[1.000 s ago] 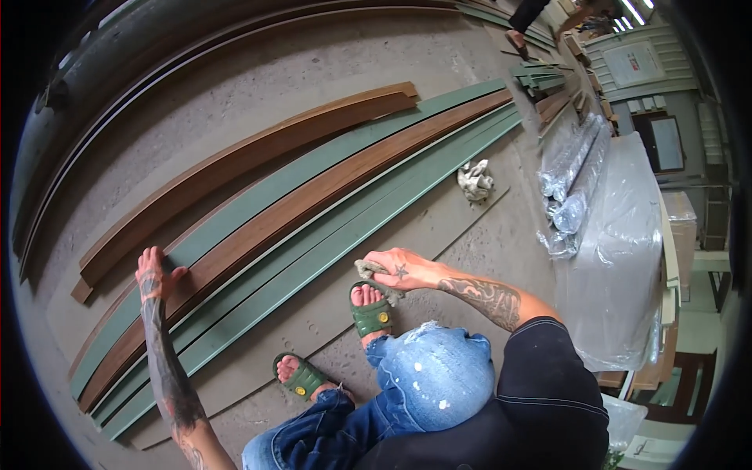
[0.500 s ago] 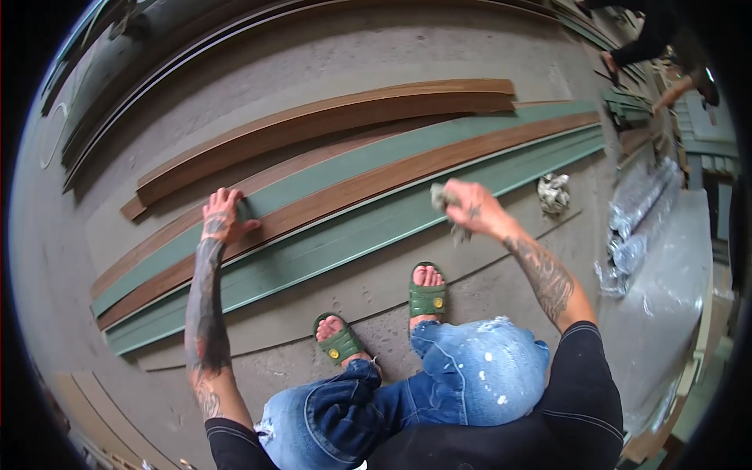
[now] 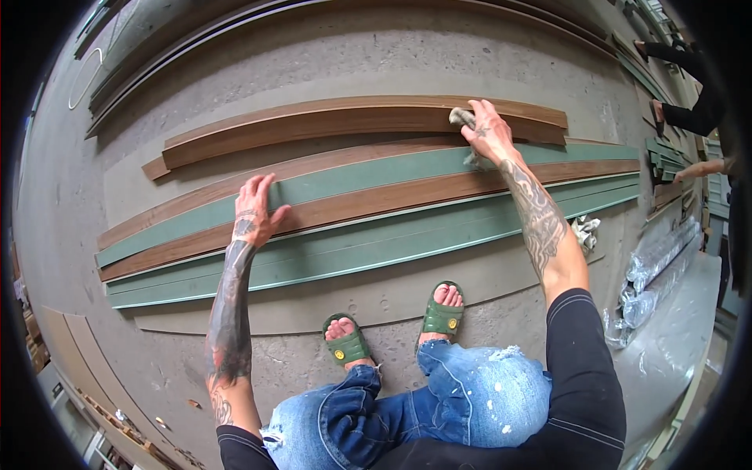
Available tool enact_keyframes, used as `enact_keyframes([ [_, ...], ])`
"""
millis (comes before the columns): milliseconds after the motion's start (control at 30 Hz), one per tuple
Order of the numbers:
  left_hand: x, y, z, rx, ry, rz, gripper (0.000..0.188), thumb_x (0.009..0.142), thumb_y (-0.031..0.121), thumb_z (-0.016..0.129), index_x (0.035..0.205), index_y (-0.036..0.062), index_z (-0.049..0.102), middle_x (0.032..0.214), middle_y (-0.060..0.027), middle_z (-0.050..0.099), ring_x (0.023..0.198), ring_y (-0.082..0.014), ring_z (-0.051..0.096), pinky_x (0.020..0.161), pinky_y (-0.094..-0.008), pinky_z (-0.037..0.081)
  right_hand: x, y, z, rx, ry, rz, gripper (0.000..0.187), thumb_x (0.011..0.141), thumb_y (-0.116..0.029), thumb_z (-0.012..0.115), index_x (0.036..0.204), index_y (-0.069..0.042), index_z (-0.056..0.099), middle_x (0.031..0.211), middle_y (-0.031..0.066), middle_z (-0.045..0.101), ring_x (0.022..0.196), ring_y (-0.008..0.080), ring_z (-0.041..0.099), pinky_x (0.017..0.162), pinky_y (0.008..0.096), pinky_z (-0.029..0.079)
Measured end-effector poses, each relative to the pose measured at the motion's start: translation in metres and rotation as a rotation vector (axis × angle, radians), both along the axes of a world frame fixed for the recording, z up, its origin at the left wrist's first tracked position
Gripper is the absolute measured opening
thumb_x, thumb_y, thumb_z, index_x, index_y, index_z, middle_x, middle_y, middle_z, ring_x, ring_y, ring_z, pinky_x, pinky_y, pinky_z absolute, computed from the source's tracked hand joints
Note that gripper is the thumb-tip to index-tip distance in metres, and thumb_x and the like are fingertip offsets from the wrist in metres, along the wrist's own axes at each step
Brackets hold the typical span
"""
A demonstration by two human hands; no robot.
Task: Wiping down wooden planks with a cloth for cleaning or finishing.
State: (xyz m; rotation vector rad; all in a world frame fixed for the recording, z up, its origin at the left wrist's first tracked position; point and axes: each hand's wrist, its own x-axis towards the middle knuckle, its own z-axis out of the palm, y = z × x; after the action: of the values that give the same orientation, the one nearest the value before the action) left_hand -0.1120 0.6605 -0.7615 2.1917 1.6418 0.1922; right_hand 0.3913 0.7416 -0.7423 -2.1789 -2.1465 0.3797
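Observation:
My right hand is closed around a grey rag, part of which hangs below the palm. It is over the far brown plank, near that plank's right end; whether the rag touches the wood I cannot tell. My left hand has its fingers apart and holds nothing. It hovers over, or lightly rests on, a long green strip and the brown strip beside it. Nearest my feet lies a long green profile, parallel to these pieces.
A crumpled whitish rag lies beyond my right forearm. Plastic-wrapped bundles rest on the right. At the upper right a co-worker's hand reaches to green pieces. Dark long profiles line the far side. Flat boards lie lower left.
My right hand has moved away from me with the rag, from the near green profile to the far brown plank. My left hand has shifted slightly to the right along the strips.

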Motion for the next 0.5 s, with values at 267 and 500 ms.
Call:
enact_keyframes([
  [267,0.078,0.091,0.004,0.358,0.147,-0.176,0.092,0.071,0.023,0.082,0.149,0.0154,0.033,0.147,-0.0140,0.037,0.136,-0.0321,0.037,0.112,-0.0474,0.031,0.043,-0.050,-0.015,0.246,0.442,-0.554,0.031,0.087,-0.026,0.062,0.108,-0.004,0.061,0.102,0.0211,0.065,0.095,0.0353,0.064,0.085,0.0390,0.050],
  [500,0.112,0.136,-0.022,0.271,0.203,-0.293,0.095,0.068,0.026,0.083,0.148,0.0193,0.035,0.137,-0.0093,0.045,0.130,-0.0288,0.043,0.110,-0.0495,0.033,0.031,-0.075,0.003,0.349,1.361,-0.735,0.031,0.099,-0.018,0.055,0.124,-0.001,0.054,0.113,0.0080,0.065,0.104,0.0180,0.062,0.093,0.0320,0.051],
])
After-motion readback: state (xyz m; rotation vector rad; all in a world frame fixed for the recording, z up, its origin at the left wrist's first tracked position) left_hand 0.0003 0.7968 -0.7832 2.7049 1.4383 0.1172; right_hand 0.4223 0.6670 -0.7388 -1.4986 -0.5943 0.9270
